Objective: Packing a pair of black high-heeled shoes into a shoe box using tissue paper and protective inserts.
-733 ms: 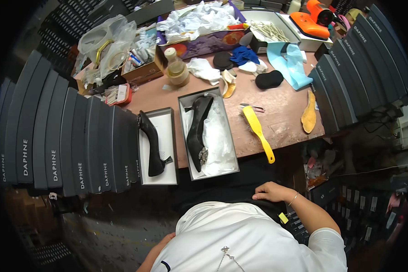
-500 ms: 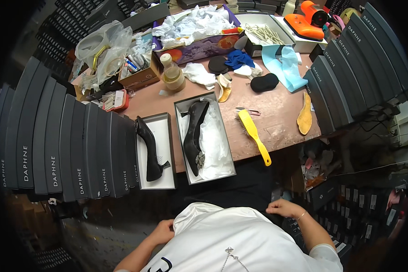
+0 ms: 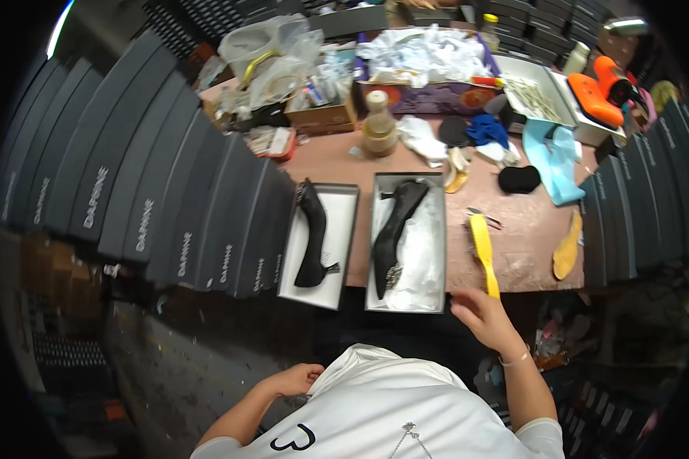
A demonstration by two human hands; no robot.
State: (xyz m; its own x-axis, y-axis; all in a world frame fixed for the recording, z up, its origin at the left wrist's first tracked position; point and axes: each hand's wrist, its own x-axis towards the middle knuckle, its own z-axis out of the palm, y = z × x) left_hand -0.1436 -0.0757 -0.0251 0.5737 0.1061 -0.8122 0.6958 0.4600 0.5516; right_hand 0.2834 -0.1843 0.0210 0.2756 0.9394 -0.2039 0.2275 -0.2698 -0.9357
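Note:
My right hand (image 3: 484, 320) is raised at the table's front edge, open, its fingers spread and nothing in them. It is between the lower right corner of an open shoe box (image 3: 372, 252) and the handle of a yellow brush (image 3: 484, 256). In that box a black heeled shoe (image 3: 396, 233) with a sparkling toe ornament lies beside white tissue paper (image 3: 423, 264). A second black heeled shoe (image 3: 312, 239) lies in the box lid or tray (image 3: 338, 222) to the left. My left hand (image 3: 292, 379) is low beside my white shirt (image 3: 360, 382), fingers curled against its hem; what they hold is hidden.
Rows of dark grey shoe boxes (image 3: 168, 183) stand left and right (image 3: 643, 199). On the pink table (image 3: 321, 157) are a pump bottle (image 3: 379, 134), cloths, a black sponge (image 3: 519, 180), small scissors (image 3: 485, 217) and a yellow insole-shaped piece (image 3: 566, 249). Behind are filled cartons and an orange device (image 3: 599, 96).
My right hand has left the shirt's side and come up and forward to the table edge, its fingers opening. My left hand stays by the shirt. The whole view has shifted and turned.

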